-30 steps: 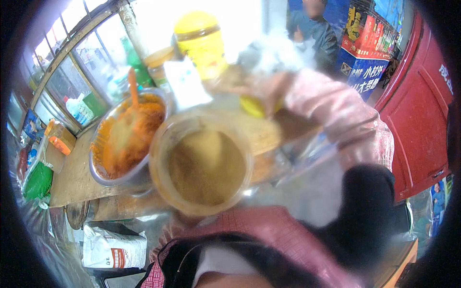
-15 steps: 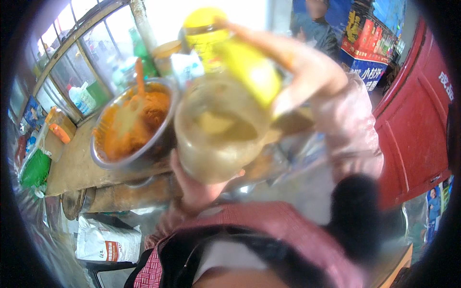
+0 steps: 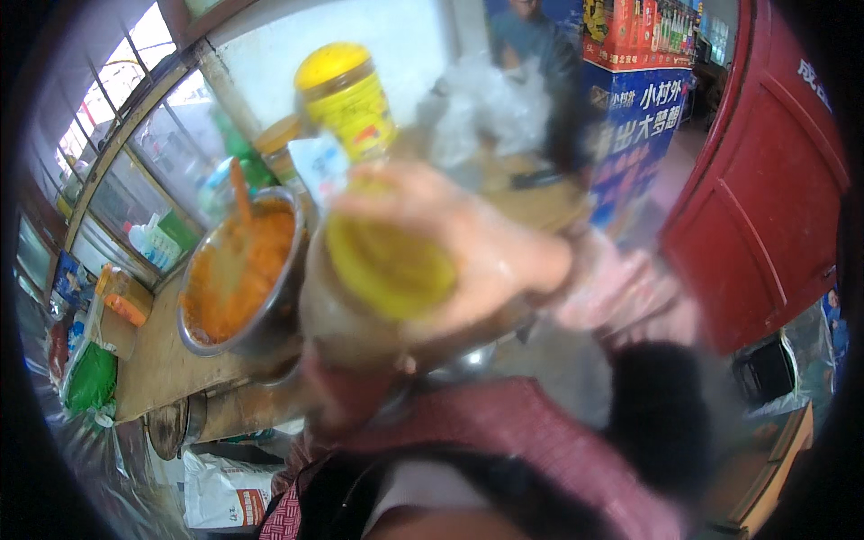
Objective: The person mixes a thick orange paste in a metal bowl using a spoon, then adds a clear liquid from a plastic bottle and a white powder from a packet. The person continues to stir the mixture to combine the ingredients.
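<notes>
My right hand (image 3: 477, 236) is closed on a yellow round lid (image 3: 391, 265), which it holds over the top of a large cloudy plastic jar (image 3: 317, 301). Blur hides whether the lid touches the jar's rim. Low on the jar, my left hand (image 3: 346, 382) holds it in front of my body, its fingers mostly covered. Left of the jar, a metal bowl (image 3: 292, 301) on the wooden table holds an orange-red paste. A spoon or spatula with an orange handle (image 3: 240, 189) leans in that paste.
A yellow tub (image 3: 351, 108) stands behind the bowl beside a white packet (image 3: 319, 166). Clear plastic bags (image 3: 490, 112) lie farther back. A red door (image 3: 765, 198) is at the right, a white sack (image 3: 220, 490) below the table, and a green bag (image 3: 90, 376) at far left.
My right hand has come down from beside the yellow tub, bringing the yellow lid over the jar's mouth. The jar has shifted slightly left and lower in view. My head view has also moved.
</notes>
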A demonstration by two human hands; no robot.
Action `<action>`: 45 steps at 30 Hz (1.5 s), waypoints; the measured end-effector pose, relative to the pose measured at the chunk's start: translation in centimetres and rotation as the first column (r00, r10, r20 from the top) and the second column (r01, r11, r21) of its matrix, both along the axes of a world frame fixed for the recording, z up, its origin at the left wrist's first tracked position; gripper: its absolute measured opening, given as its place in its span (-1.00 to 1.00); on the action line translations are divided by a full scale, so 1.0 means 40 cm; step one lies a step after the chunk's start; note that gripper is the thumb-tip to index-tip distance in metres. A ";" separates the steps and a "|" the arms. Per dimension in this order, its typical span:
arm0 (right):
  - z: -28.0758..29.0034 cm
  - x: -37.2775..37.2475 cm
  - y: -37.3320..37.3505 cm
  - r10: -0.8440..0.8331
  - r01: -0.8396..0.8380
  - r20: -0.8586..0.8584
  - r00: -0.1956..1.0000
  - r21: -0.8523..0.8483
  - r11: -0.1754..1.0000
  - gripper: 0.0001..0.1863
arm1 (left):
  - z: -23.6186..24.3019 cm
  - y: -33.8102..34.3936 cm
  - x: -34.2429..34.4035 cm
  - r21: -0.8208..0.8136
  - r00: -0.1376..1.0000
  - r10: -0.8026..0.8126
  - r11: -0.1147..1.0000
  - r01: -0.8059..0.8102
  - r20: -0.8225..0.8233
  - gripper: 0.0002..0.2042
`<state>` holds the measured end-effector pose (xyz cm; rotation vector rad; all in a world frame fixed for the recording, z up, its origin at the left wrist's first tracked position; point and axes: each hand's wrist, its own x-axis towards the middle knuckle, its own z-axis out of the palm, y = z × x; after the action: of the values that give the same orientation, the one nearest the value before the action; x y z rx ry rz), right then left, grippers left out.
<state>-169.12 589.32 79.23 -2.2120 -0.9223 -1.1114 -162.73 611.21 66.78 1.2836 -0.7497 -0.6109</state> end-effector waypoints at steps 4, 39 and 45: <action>0.033 -0.029 -0.064 -0.078 0.073 -0.073 0.994 -0.073 0.995 -0.13 | 0.045 -0.070 -0.013 -0.110 0.966 -0.230 0.970 0.218 -0.121 -0.28; 0.064 0.061 -0.117 0.296 0.038 -0.351 0.888 0.700 0.714 -0.10 | 0.096 -0.236 0.105 -0.612 0.984 0.125 0.791 -0.021 0.129 0.04; 0.078 0.023 -0.111 0.092 -0.013 -0.276 0.957 0.276 0.961 0.06 | 0.130 -0.179 0.112 -0.584 0.786 -0.407 0.808 0.073 -0.465 -0.21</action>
<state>-168.19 584.89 82.36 -2.0388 -0.6581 -0.8089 -158.24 604.06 71.97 0.4179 -0.5232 -0.8785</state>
